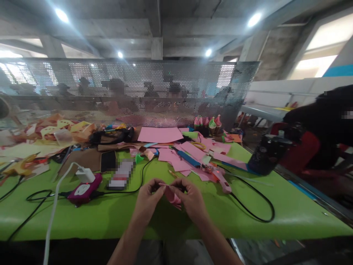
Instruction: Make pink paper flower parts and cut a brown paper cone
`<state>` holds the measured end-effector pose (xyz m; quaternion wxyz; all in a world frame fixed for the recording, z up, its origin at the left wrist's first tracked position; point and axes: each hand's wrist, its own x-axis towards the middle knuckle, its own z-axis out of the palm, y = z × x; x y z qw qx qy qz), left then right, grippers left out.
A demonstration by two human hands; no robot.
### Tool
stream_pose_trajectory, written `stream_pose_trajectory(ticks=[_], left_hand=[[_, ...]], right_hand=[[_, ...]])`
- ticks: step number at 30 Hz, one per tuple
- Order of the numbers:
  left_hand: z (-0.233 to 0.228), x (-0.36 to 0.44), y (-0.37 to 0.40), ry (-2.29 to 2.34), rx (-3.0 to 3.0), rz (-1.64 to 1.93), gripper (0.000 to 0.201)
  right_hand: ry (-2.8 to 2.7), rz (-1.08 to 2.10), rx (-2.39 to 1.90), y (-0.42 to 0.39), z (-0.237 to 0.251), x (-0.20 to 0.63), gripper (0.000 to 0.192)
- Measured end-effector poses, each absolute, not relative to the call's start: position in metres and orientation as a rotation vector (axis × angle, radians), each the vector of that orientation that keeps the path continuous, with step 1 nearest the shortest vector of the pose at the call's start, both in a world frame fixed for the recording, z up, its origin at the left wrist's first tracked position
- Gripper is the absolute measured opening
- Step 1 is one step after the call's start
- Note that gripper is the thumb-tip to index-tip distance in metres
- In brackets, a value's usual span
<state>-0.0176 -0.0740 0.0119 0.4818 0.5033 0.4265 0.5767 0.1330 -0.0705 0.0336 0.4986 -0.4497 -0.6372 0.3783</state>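
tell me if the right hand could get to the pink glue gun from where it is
Probably yes: the pink glue gun lies on bare green table just beyond the right hand, nothing between, though that hand now pinches the pink paper piece.

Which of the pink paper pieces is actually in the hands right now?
The small folded pink piece pinched between left hand and right hand; the big flat pink sheet and others lie behind on the green table.

Fingers of the left hand and right hand hide most of the pink paper; a table item is blurred out.
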Motion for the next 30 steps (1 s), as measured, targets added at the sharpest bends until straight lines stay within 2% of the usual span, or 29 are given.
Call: stream_pose_trajectory(ticks=[30], left_hand=[[0.0124,-0.0169,-0.0748,1.041,1.186,1.403,0.023]], right_hand=[[-1.506,0.917,-1.065,-0.0726,0.0327,0.1357,0.017]])
